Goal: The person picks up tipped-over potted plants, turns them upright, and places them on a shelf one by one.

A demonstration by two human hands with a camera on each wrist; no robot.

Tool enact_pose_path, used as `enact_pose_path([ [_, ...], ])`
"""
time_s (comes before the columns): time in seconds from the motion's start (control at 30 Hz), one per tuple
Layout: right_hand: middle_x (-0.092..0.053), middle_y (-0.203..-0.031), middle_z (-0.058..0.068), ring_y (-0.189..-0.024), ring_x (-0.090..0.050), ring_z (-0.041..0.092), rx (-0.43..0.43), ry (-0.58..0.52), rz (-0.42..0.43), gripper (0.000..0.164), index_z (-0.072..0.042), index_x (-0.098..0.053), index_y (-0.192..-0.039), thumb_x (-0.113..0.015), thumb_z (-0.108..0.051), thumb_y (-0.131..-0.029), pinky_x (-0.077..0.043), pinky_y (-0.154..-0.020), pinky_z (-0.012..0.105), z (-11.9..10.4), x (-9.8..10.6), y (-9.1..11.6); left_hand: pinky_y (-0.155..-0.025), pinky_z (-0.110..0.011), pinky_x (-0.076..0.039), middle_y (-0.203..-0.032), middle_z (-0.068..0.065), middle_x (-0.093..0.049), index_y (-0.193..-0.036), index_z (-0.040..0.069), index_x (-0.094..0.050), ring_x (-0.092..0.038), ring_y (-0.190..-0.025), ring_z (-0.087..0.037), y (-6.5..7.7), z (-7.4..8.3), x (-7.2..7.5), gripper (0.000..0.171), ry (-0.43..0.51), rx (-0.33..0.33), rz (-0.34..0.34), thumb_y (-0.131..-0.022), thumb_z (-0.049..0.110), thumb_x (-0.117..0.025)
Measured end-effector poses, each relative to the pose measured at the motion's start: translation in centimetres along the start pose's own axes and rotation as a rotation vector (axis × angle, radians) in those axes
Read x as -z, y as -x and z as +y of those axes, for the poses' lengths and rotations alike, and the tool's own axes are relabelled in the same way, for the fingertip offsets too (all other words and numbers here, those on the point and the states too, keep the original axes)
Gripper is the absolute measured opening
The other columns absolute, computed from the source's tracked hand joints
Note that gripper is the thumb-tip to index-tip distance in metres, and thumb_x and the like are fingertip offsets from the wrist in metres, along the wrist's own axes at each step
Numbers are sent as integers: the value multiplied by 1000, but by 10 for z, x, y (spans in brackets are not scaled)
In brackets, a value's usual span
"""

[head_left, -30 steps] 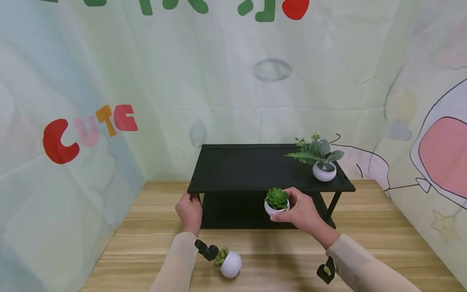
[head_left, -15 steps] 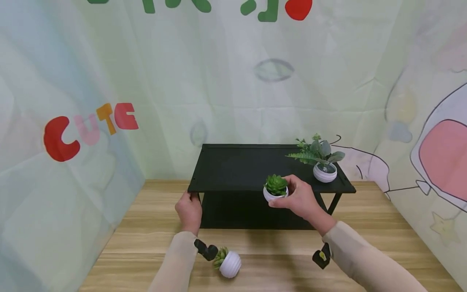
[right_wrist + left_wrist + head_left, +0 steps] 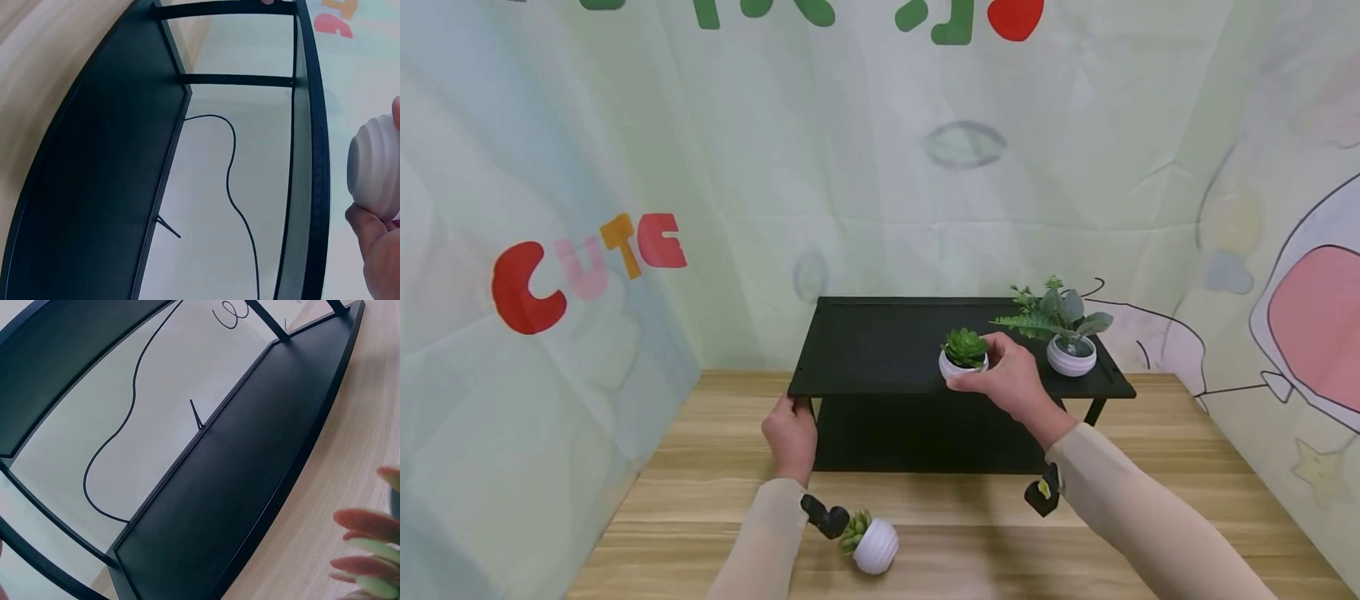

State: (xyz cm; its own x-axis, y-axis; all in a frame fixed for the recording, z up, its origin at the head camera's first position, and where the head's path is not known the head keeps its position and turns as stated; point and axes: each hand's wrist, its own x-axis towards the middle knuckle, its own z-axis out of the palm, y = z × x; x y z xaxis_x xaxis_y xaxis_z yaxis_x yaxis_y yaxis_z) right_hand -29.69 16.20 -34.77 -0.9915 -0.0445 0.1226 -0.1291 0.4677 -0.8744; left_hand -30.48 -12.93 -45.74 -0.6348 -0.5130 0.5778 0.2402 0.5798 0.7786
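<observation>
My right hand [image 3: 1013,383] pinches a small white ribbed pot [image 3: 374,165] with a green succulent [image 3: 965,347], upright at the front of the black shelf's top board [image 3: 880,346]. In the right wrist view the pot shows above that board's level; a gap separates them there. At the shelf's left front corner, my left hand [image 3: 792,435] grips the frame just under the top board, its fingertips hidden. A second white pot with leafy greenery [image 3: 1071,357] stands on the board's right end.
Another succulent in a white pot [image 3: 876,547] lies on its side on the wooden table [image 3: 700,517], near my left wrist; its reddish leaf tips [image 3: 369,525] show close to the left wrist camera. The lower board [image 3: 925,437] runs beneath the top one. A printed curtain [image 3: 880,192] hangs behind.
My right hand has lifted the potted succulent from in front of the lower board to the top board's front edge. The left hand has stayed at the shelf corner.
</observation>
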Motion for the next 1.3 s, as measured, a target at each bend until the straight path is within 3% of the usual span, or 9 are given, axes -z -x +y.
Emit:
enact_pose_path([
  [0.5,-57,-115,13,-100,-52,26,-86,-21,50,67,-6,-51,-120,-83,-27,-65,-45,-88,41,8,-8,-18,-63,-48,-50,-77,-22,-67,-79,-7,-66,-64,-67,-35,1,0,1,14,-3,-17,-19,-87,0,-57],
  [1.3,-56,-117,14,-102,-54,27,-84,55,29,72,-4,-47,-124,-82,-30,-67,-47,-87,42,8,-14,-25,-64,-48,-49,-78,-20,-69,-77,-3,-68,-66,-71,-34,1,2,1,16,10,11,3,-88,4,-58],
])
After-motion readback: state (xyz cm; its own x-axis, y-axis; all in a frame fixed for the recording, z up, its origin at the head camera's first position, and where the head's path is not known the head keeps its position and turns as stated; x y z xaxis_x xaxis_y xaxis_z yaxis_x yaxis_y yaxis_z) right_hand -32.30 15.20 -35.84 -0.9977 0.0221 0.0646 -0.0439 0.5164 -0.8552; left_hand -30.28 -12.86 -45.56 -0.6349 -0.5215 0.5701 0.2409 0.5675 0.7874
